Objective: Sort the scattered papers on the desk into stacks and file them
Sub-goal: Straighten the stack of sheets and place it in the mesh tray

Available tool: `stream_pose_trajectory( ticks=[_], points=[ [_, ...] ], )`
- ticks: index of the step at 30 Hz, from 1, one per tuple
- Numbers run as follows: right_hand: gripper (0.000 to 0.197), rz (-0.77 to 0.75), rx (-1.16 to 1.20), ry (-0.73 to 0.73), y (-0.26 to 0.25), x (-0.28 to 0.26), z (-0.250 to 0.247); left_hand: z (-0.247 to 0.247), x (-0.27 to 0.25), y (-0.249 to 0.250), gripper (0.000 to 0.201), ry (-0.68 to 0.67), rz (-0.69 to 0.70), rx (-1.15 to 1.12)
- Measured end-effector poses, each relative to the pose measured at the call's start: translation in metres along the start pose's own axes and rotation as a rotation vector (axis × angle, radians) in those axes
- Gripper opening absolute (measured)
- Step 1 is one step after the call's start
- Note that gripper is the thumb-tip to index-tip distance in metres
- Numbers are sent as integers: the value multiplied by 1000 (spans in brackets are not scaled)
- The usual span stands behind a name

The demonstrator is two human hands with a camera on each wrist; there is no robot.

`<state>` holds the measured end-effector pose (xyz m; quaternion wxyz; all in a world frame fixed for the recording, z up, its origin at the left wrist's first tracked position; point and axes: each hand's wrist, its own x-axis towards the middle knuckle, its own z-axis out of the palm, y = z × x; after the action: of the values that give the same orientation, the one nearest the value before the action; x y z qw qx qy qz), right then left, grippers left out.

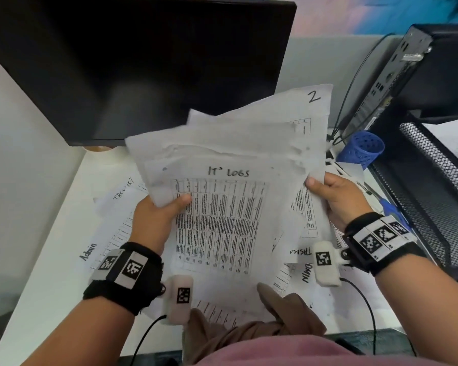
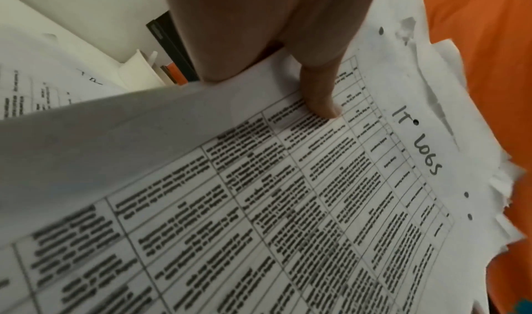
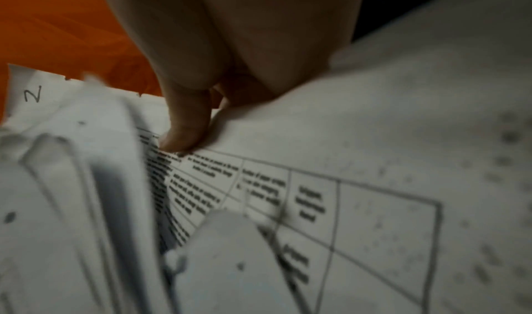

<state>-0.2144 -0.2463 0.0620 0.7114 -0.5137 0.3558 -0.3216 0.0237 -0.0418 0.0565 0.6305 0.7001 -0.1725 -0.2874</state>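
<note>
A loose bundle of white papers [image 1: 228, 154] is held up over the desk. Its front sheet [image 1: 220, 223] has a printed table and the handwritten heading "IT LOGS" [image 2: 414, 141]. A rear sheet is marked "2" [image 1: 313, 96] at its top right corner. My left hand [image 1: 159, 215] grips the bundle's left edge, thumb [image 2: 319, 96] pressed on the front sheet. My right hand [image 1: 339, 196] grips the right edge, thumb [image 3: 184, 128] on a table sheet. More sheets lie on the desk, marked "Admin" [image 1: 89, 251] and "Tasklist" [image 1: 123, 188].
A black monitor [image 1: 132, 64] stands right behind the bundle. At the right are a black mesh tray [image 1: 434, 186] with papers in it, a blue perforated cup [image 1: 361, 149] on its side, cables and a small black computer [image 1: 397, 75]. A brown cloth [image 1: 275, 313] lies at the desk's near edge.
</note>
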Motion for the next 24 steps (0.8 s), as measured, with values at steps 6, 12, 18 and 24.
stream_pose_trajectory(
  ticks=[6,12,18,24],
  points=[
    [27,29,124,-37,3,-3,-6,-8,3,8,69,-9,19,-182],
    [51,100,124,-95,23,-4,7,3,-6,9,70,-81,-87,-249],
    [20,122,65,-166,27,-12,22,9,-11,11,60,-135,-98,-308],
    [23,103,57,-98,24,-20,14,5,-12,6,42,-74,-87,-341]
  ],
)
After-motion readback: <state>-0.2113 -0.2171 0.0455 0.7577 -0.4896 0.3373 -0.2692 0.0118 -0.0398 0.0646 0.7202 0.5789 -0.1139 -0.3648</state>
